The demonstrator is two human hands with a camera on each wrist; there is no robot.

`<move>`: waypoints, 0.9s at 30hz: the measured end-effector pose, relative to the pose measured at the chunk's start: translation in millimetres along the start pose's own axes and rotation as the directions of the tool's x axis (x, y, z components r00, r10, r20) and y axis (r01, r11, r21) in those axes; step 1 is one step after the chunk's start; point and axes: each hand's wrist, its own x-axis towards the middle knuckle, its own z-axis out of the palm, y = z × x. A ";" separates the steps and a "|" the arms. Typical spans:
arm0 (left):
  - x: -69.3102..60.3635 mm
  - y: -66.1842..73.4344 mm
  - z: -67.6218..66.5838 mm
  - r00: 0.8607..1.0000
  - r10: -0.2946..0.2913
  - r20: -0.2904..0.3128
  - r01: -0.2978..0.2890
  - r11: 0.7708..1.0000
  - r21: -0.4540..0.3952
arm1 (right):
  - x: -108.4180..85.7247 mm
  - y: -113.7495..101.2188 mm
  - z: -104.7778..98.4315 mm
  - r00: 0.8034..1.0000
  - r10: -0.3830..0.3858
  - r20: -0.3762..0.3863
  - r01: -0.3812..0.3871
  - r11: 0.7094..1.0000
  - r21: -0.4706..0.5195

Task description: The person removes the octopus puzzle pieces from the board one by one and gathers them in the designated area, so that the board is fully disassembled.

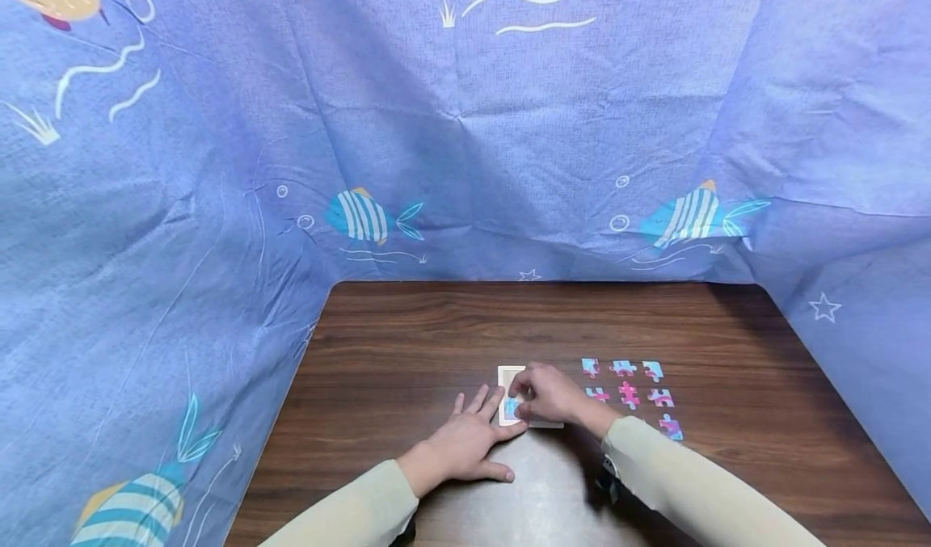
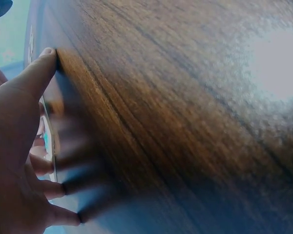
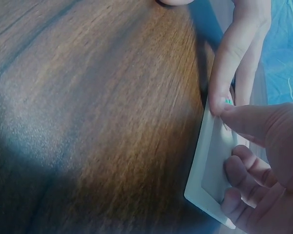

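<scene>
A small white puzzle tray (image 1: pixel 547 426) lies on the wooden table, partly covered by both hands. In its lower left corner sits a light blue jigsaw piece (image 1: pixel 511 408). My right hand (image 1: pixel 553 393) reaches over the tray with curled fingers, and its thumb and index finger pinch at that piece. In the right wrist view the thumb (image 3: pixel 249 119) covers most of the piece; the other fingers curl above the tray floor. My left hand (image 1: pixel 465 442) lies flat with spread fingers, fingertips touching the tray's left and near edges.
Several loose pink and blue jigsaw pieces (image 1: pixel 629 395) lie in rough rows to the right of the tray. The brown table (image 1: pixel 407 321) is enclosed by blue fabric walls (image 1: pixel 524 151) with printed fish.
</scene>
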 end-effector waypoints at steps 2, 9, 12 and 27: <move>-0.2 0.1 1.0 1.000 -0.001 -0.001 0.001 1.000 0.000 | 0.1 -0.4 -0.3 1.000 -0.003 -0.001 0.003 1.000 0.014; -1.0 -0.5 3.0 1.000 0.000 0.002 0.000 1.000 0.009 | -0.4 -1.2 -1.2 0.999 -0.032 0.004 0.031 0.993 0.112; -1.1 -0.9 3.6 1.000 0.000 0.000 0.000 1.000 0.009 | -0.6 -1.8 -1.7 0.999 -0.036 -0.006 0.036 0.989 0.141; -2.2 -1.4 8.0 1.000 0.004 -0.022 -0.003 1.000 0.018 | -6.1 10.8 -1.2 1.000 -0.020 0.014 0.012 0.909 0.417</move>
